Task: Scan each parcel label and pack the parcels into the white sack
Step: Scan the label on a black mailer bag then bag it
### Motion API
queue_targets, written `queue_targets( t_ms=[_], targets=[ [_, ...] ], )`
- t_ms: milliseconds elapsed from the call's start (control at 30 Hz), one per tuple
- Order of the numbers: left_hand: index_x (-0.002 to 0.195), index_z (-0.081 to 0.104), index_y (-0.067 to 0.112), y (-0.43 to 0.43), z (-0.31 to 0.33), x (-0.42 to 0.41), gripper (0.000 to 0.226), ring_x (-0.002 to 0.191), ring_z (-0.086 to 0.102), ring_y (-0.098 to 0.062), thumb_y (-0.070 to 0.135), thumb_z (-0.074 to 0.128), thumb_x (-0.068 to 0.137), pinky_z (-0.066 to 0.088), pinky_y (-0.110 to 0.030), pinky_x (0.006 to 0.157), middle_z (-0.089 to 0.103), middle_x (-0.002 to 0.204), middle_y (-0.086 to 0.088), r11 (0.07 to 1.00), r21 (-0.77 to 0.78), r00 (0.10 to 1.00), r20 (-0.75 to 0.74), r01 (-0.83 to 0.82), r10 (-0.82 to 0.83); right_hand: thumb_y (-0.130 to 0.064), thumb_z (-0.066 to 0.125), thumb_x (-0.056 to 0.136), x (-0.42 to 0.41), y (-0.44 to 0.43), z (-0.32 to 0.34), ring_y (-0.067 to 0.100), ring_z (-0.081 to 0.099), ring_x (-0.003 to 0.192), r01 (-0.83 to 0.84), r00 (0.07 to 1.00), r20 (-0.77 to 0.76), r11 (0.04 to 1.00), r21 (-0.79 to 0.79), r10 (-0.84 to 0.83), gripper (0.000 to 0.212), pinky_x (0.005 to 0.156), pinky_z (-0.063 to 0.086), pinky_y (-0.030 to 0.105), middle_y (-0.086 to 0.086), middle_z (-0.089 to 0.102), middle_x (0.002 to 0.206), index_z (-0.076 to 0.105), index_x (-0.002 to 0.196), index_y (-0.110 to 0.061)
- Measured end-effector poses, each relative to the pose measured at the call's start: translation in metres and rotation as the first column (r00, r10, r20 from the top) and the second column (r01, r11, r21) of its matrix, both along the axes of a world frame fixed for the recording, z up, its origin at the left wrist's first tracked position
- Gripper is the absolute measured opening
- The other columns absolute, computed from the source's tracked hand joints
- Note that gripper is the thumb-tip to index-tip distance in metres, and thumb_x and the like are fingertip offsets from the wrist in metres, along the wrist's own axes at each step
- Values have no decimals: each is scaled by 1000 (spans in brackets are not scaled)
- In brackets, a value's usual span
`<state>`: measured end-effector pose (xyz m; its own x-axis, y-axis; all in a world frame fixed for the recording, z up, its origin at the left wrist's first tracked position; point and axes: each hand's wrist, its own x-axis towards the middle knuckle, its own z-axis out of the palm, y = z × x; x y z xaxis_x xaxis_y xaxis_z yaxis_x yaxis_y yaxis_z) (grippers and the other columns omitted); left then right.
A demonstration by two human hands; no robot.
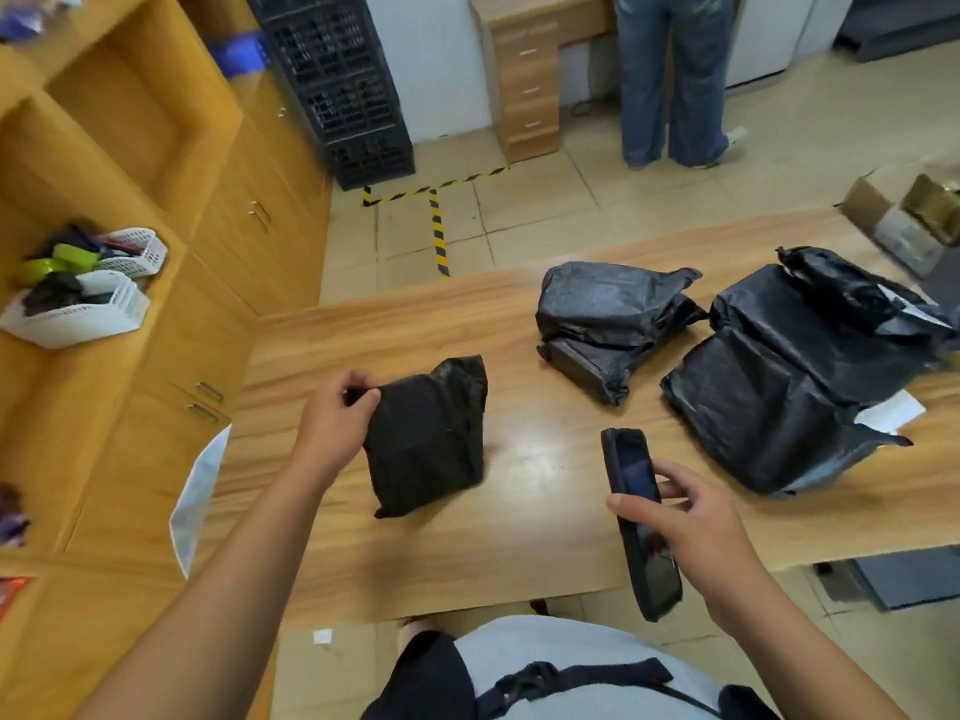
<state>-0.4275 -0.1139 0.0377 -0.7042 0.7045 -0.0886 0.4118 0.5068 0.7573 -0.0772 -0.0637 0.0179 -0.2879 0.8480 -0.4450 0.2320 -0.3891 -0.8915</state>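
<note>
My left hand [337, 413] pinches the top left corner of a small black parcel [431, 433] and holds it tilted over the wooden table [519, 511]. My right hand [685, 517] grips a black handheld scanner [636, 517], its screen facing up, to the right of that parcel. Further right lie more black parcels: a medium one [608, 319] at the middle and a large one [769, 407] with others piled behind it [841, 298]. A piece of the white sack [200, 491] shows at the table's left edge, below my left arm.
Yellow wooden cabinets [156, 148] line the left side, with white baskets [78, 309] of small items on them. An open cardboard box [904, 220] sits at the table's far right. Black crates [343, 85] and a standing person [670, 80] are beyond the table.
</note>
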Motion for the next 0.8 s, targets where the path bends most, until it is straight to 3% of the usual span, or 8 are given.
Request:
queue_targets(
  t_ms=[100, 200, 333, 400, 467, 633, 733, 800],
  targets=[
    [92, 65, 22, -17, 0, -11, 6, 95, 52, -16, 16, 63, 92, 45, -33, 79, 55, 103, -1, 1000, 22, 984, -176, 12, -8, -24, 85, 73, -16, 1, 2, 21, 67, 83, -84, 996, 14, 996, -6, 84, 48, 67, 55, 38, 3, 65, 103, 63, 114, -31],
    [90, 65, 22, -45, -26, 2, 11, 110, 50, -23, 12, 68, 88, 47, -45, 93, 53, 113, -4, 998, 38, 966, -255, 54, -42, -22, 84, 74, -30, 3, 2, 19, 66, 80, -157, 988, 4, 988, -4, 157, 39, 65, 53, 36, 3, 62, 102, 61, 101, -38],
    [89, 71, 21, -94, -87, 44, 14, 123, 40, -31, 10, 75, 80, 39, -44, 98, 51, 129, -11, 990, -130, 919, -379, 61, -107, -20, 84, 74, -45, 3, 0, 18, 63, 81, -227, 974, 11, 974, -20, 227, 43, 63, 50, 33, 2, 61, 102, 60, 107, -34],
    [85, 70, 26, -118, -118, 62, 15, 124, 40, -32, 16, 78, 78, 41, -50, 99, 52, 133, -10, 964, -256, 917, -365, 70, -163, -17, 83, 75, -51, 3, 0, 16, 62, 77, -249, 968, 13, 968, -20, 249, 39, 61, 49, 32, 2, 61, 99, 58, 97, -38],
    [83, 70, 29, -138, -142, 74, 16, 125, 38, -29, 19, 80, 77, 42, -52, 101, 52, 135, -7, 941, -329, 936, -300, 80, -185, -17, 84, 75, -55, 3, -2, 15, 62, 75, -268, 963, 21, 963, -20, 269, 39, 60, 49, 31, 3, 61, 99, 57, 94, -39],
    [81, 61, 39, -158, -153, 83, 23, 128, 32, -15, 25, 80, 77, 32, -36, 109, 46, 134, 8, 946, -320, 988, -130, 44, -89, -22, 84, 74, -59, 5, -6, 17, 63, 82, -273, 960, 54, 961, -39, 275, 56, 60, 48, 31, 4, 62, 104, 58, 123, -26],
    [85, 61, 37, -152, -144, 79, 21, 119, 47, -13, 27, 78, 77, 44, -32, 99, 53, 122, 7, 975, -191, 985, 105, -112, 134, -24, 85, 73, -57, 8, -7, 18, 63, 84, -268, 961, 63, 963, -39, 270, 62, 59, 46, 30, 4, 63, 108, 58, 129, -22],
    [101, 60, 28, -144, -136, 75, 23, 107, 58, -12, 24, 76, 84, 50, -27, 84, 58, 113, 7, 944, -138, 879, 343, -301, 331, -25, 84, 74, -54, 10, -8, 18, 63, 85, -261, 962, 70, 965, -40, 263, 64, 58, 46, 29, 5, 63, 110, 58, 132, -21]
  ],
)
